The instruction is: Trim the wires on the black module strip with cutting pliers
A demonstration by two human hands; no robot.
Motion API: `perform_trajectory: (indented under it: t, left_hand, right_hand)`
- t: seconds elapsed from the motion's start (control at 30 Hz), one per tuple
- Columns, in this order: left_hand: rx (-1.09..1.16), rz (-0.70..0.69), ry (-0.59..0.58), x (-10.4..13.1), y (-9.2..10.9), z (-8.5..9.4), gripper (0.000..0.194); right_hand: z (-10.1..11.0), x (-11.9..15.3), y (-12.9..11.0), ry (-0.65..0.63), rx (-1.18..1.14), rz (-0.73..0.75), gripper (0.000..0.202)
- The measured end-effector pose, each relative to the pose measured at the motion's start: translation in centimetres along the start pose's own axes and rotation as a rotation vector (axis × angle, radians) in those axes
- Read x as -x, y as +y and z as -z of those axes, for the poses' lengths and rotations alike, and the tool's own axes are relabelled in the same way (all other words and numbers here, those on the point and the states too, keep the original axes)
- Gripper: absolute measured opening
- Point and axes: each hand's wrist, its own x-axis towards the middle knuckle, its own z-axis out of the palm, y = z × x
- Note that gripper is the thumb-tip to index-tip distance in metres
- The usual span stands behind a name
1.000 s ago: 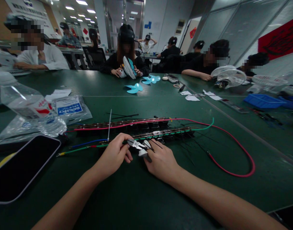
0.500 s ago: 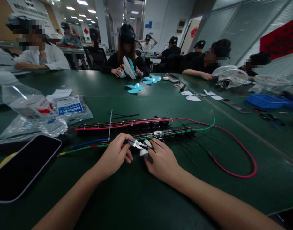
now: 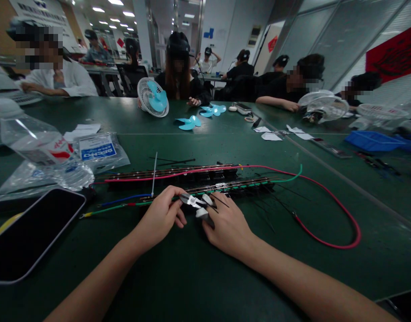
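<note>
My right hand (image 3: 227, 223) is closed around the pale handles of a pair of diagonal cutters (image 3: 194, 202), their metal jaws pointing left. Two thin black strands, like cable tie ends, stick out near its knuckles. At the jaw tips my left hand (image 3: 163, 212) has thumb and index finger pinched together; what lies between them is hidden. Just beyond both hands lies a long black terminal strip (image 3: 249, 185) with a green wire along it. A white cable tie (image 3: 155, 174) stands upright from its left part. Behind it is a second black strip (image 3: 208, 172) with a red wire (image 3: 266, 167).
A phone (image 3: 37, 237), a plastic bottle (image 3: 44, 143) and a clear bag with a label (image 3: 98, 147) lie on the left. The red wire's loop spreads over the right. Across the table a person (image 3: 178, 67) holds a small fan (image 3: 153, 97) near blue fan blades (image 3: 188, 123).
My hands and the cutters have stayed practically still. Across the table, the person has moved the fan to the left and turned its blue blades toward me.
</note>
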Motion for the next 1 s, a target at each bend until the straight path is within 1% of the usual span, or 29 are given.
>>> perform_trajectory:
  t: [0.2,0.47,0.8,1.0]
  left_hand:
    - [0.010,-0.013,0.004,-0.09,-0.29,0.01,0.018]
    - [-0.003,-0.002,0.000,-0.05,-0.02,-0.02,0.018]
    - [0.014,-0.004,0.006,-0.09,-0.30,0.01,0.018]
    - [0.017,-0.007,0.007,-0.14,-0.39,0.02,0.019]
  right_hand:
    - [-0.08,-0.13,-0.10,0.012,-0.002,-0.004,0.017]
    - [-0.01,-0.41,-0.17,-0.014,0.003,-0.011,0.014]
    - [-0.66,-0.33,0.08,0.019,0.009,0.008,0.014]
    - [-0.23,-0.29,-0.08,-0.001,-0.003,0.011,0.016]
